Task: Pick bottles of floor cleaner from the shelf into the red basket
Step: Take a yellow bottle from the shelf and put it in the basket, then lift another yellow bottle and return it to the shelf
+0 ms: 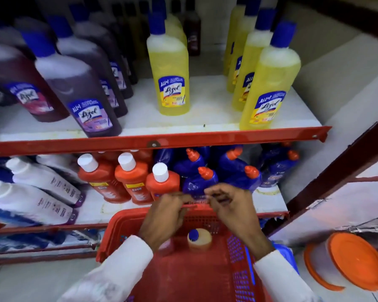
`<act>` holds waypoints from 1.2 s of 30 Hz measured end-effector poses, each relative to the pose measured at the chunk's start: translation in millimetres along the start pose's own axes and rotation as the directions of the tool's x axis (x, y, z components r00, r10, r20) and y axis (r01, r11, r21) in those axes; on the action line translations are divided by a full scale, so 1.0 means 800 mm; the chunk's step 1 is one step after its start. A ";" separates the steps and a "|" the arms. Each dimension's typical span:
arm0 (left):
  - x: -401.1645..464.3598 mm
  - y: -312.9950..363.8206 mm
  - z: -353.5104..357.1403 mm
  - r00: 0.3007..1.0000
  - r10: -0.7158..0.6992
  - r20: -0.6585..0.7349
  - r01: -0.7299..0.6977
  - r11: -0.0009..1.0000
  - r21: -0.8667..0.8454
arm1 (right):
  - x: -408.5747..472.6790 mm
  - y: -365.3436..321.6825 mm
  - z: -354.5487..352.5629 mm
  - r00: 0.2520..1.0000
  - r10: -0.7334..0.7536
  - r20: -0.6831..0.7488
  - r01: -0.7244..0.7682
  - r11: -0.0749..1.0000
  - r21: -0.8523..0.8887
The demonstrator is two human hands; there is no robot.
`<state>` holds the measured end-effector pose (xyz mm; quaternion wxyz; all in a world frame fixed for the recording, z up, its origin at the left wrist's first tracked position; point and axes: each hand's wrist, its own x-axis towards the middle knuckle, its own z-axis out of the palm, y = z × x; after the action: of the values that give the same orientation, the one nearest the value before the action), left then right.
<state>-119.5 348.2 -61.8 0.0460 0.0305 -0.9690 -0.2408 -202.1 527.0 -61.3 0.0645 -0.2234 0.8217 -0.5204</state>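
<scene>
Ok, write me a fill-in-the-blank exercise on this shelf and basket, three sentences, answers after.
1. The bottle standing in the red basket has a ____ cap.
2. On the upper shelf, the yellow bottles stand to the ____ of the purple bottles.
3. The orange bottles on the lower shelf have ____ caps.

Missing words: blue; right; white

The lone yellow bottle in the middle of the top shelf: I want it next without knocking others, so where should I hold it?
Grip the yellow bottle around its body above the label, coming straight from the front. It stands upright with bare shelf on both sides, so fingers should fit round it.
</scene>
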 end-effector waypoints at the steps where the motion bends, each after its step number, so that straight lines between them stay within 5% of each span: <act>1: 0.008 0.014 -0.023 0.995 0.074 -0.072 -0.070 0.996 0.059 | 0.007 -0.022 -0.014 0.995 -0.071 -0.075 0.072 0.997 0.016; 5: 0.055 0.060 -0.079 0.863 0.302 -0.405 -0.235 0.950 0.208 | 0.042 -0.085 -0.063 0.833 -0.337 -0.439 0.337 0.938 -0.080; 9: 0.099 0.081 -0.089 0.841 0.267 -0.470 -0.145 0.949 0.281 | 0.087 -0.106 -0.085 0.642 -0.316 -0.699 0.295 0.943 -0.156; 16: 0.137 0.067 -0.056 0.933 0.111 -0.343 -0.022 0.967 0.253 | 0.172 -0.098 -0.099 0.741 -0.021 -0.671 0.040 0.999 0.012; 23: 0.138 0.061 -0.053 0.941 0.110 -0.321 -0.046 0.979 0.199 | 0.187 -0.083 -0.127 0.807 -0.113 -0.579 0.255 0.952 0.170; 29: 0.137 0.059 -0.052 0.942 0.099 -0.320 -0.046 0.984 0.170 | 0.158 -0.132 -0.166 0.846 -0.263 -0.463 0.469 0.781 0.412; 36: 0.140 0.056 -0.050 0.943 0.090 -0.319 -0.043 0.988 0.151 | 0.128 -0.177 -0.180 0.856 -0.357 -0.374 0.512 0.684 0.519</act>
<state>-228.0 359.8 2.8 0.2108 0.0399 -0.9633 -0.1612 -299.8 551.0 141.3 -0.0952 -0.3156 0.5366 -0.7768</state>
